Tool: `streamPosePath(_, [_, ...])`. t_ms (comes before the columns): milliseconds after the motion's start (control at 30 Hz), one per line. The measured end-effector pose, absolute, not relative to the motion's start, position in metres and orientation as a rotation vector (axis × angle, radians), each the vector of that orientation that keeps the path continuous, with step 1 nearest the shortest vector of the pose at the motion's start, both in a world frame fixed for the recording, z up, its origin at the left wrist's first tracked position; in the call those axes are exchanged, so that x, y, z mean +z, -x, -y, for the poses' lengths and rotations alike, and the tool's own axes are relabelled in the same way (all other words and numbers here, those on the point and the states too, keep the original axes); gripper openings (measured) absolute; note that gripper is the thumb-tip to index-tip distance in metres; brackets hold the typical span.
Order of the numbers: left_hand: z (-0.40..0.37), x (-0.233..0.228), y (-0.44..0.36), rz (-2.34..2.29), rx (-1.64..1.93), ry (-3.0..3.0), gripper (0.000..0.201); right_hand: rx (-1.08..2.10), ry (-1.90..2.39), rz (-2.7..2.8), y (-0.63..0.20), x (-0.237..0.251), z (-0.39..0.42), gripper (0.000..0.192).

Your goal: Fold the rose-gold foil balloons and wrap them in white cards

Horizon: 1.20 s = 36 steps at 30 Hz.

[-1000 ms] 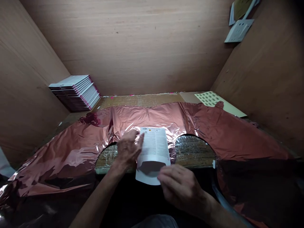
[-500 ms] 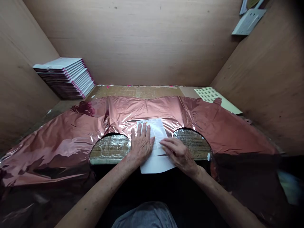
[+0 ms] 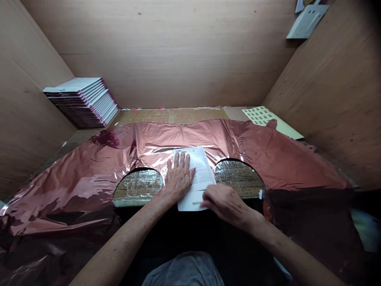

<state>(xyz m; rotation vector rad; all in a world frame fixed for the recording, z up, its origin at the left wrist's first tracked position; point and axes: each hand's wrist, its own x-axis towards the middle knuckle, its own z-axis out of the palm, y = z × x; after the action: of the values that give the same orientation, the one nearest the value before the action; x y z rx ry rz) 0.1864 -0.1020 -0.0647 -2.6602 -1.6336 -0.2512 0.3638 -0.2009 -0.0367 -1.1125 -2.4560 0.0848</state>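
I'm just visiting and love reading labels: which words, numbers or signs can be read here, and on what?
No text is legible.
White rectangular printed packet: barcode and lines of print, too small to read.
Pale yellow paper sheet: rows of small dark marks, too small to read.
Stack of white, pink-edged flat pieces: no readable text.

The packet (image 3: 200, 169) looks smooth, papery — the foil (image 3: 183, 136) glossy and creased.
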Motion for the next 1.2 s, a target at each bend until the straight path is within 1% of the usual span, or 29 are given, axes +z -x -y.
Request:
streamPosePath(67, [0.095, -0.065, -0.188, 1.654, -0.273, 2.671, 0.061, 0.13, 1.029, 2.395, -0.381, -0.041, 0.221, 0.035])
streamPosePath(100, [0.092, -0.065, -0.189, 1.651, -0.29, 2.68, 0.061, 0.064, 1.039, 2.36, -0.387, -0.045, 0.23, 0.034])
streamPosePath(200, [0.085, -0.063, -0.193, 1.618, -0.359, 2.709, 0.061, -0.263, 1.128, 2.289, -0.395, -0.059, 0.238, 0.032])
streamPosePath(267, [0.088, -0.059, -0.189, 1.604, -0.457, 2.713, 0.061, -0.354, 1.12, 2.314, -0.391, -0.067, 0.232, 0.033])
streamPosePath(333, [0.101, -0.054, -0.177, 1.517, -0.647, 2.747, 0.054, -0.357, 1.081, 2.35, -0.386, -0.072, 0.224, 0.033])
streamPosePath(433, [0.133, -0.052, -0.149, 1.152, -0.914, 2.913, 0.041, -0.345, 1.071, 2.372, -0.382, -0.076, 0.218, 0.032])
streamPosePath(500, [0.153, -0.056, -0.132, 0.943, -0.956, 3.007, 0.045, -0.337, 1.058, 2.354, -0.383, -0.077, 0.218, 0.03])
streamPosePath(567, [0.165, -0.061, -0.122, 0.896, -0.95, 3.034, 0.05, -0.307, 1.04, 2.323, -0.384, -0.075, 0.217, 0.028])
streamPosePath(633, [0.169, -0.065, -0.119, 0.943, -0.961, 3.015, 0.038, -0.251, 1.039, 2.277, -0.382, -0.071, 0.214, 0.024])
streamPosePath(700, [0.166, -0.064, -0.122, 1.015, -0.977, 3.001, 0.023, -0.139, 1.08, 2.215, -0.379, -0.066, 0.21, 0.016])
streamPosePath(733, [0.163, -0.061, -0.124, 1.063, -0.986, 3.006, 0.02, -0.065, 1.117, 2.179, -0.376, -0.063, 0.207, 0.014])
streamPosePath(800, [0.157, -0.056, -0.129, 1.191, -1.005, 3.042, 0.019, 0.092, 1.196, 2.109, -0.371, -0.057, 0.202, 0.015])
streamPosePath(967, [0.145, -0.047, -0.139, 1.475, -1.001, 3.072, 0.032, 0.388, 1.331, 1.987, -0.368, -0.046, 0.19, 0.025])
streamPosePath(1067, [0.145, -0.045, -0.143, 1.507, -0.964, 3.046, 0.027, 0.499, 1.414, 1.946, -0.37, -0.044, 0.183, 0.025])
streamPosePath(1133, [0.146, -0.043, -0.146, 1.593, -0.87, 2.972, 0.022, 0.476, 1.521, 1.944, -0.368, -0.045, 0.181, 0.022])
streamPosePath(1200, [0.147, -0.041, -0.151, 1.667, -0.735, 2.868, 0.022, 0.235, 1.651, 1.956, -0.362, -0.048, 0.183, 0.016])
